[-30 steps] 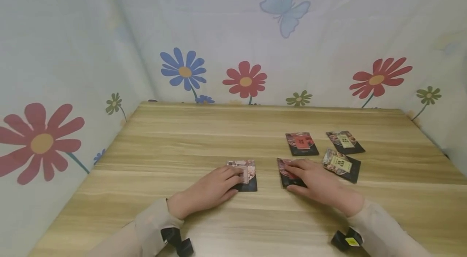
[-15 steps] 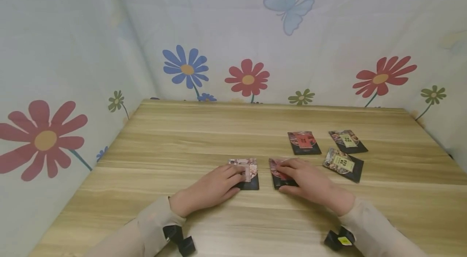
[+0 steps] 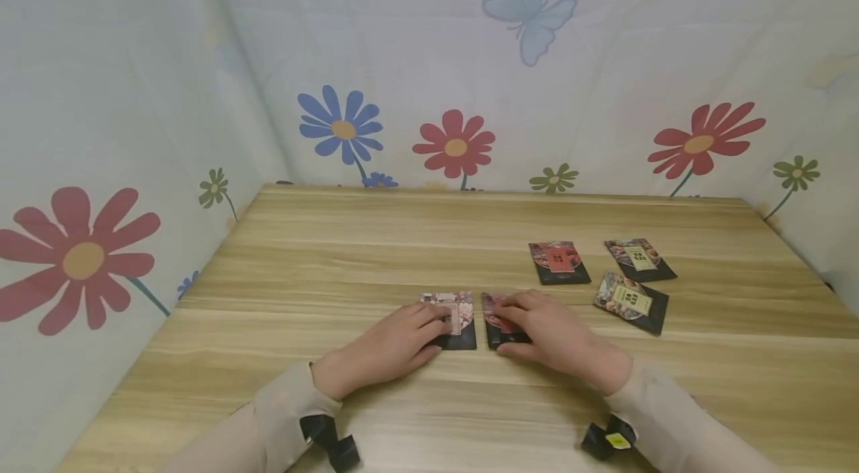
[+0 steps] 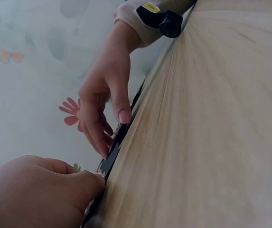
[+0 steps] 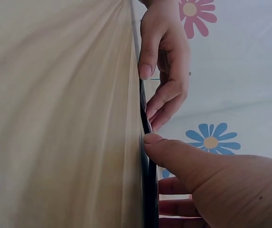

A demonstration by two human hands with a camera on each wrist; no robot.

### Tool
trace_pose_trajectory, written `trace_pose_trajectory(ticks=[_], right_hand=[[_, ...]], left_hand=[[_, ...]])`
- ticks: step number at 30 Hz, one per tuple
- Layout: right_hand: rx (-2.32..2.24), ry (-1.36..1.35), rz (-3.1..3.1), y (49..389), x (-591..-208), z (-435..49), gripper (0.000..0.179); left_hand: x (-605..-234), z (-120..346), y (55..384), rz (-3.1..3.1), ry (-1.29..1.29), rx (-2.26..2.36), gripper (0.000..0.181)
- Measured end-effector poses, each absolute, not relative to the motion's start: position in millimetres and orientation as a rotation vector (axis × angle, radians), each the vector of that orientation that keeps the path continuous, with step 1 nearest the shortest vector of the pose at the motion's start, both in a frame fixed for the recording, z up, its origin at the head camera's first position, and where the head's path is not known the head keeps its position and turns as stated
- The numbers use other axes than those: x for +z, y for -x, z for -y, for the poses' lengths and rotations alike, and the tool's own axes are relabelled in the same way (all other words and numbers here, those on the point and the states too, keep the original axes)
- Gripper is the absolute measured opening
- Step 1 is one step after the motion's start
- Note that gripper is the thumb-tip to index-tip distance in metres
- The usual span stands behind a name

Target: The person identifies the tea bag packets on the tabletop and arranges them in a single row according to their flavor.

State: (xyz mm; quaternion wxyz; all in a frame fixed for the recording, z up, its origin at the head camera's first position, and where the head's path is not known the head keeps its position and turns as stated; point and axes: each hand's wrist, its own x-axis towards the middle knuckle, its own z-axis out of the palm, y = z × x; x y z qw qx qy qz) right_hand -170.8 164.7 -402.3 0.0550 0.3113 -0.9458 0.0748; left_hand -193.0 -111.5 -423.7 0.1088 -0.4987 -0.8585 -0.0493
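Note:
In the head view, my left hand (image 3: 392,342) rests on a black food packet with a pale pink label (image 3: 463,339), which lies flat on the table. My right hand (image 3: 564,339) lies over a second black packet with a red label (image 3: 491,320), covering much of its right part. A narrow gap separates the two packets, which sit side by side. The right wrist view shows the right thumb (image 5: 157,142) at the packet's near edge. In the left wrist view, the left thumb (image 4: 86,185) is low at its packet's edge.
Behind the right hand lies another red-labelled packet (image 3: 560,264). Two packets with yellow-green labels, one farther back (image 3: 640,258) and one nearer (image 3: 634,303), lie to its right. A flower-printed curtain (image 3: 396,33) encloses the wood-grain table (image 3: 335,234).
My right hand has slid its red-labelled packet leftward across the table, narrowing the gap to the pink-labelled one. The left hand has stayed on its packet.

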Motion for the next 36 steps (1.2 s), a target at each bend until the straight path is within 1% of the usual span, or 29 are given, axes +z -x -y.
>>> trace_pose_trajectory(ticks=[12,30,36], right_hand=[[0.255,-0.947,2.863,174.5,-403.1,-154.1,0.058],[0.229,-0.968,2.861,174.9,-402.8,-151.5,0.058],[0.265,-0.967,2.812,174.0,-397.0,-153.4,0.057]], left_hand=[[-423.2,112.6,192.3,2.537,1.462,-0.127,0.032],[-424.3,113.2,194.4,2.520,1.482,-0.142,0.031],[-422.3,113.2,193.5,2.498,1.484,-0.152,0.030]])
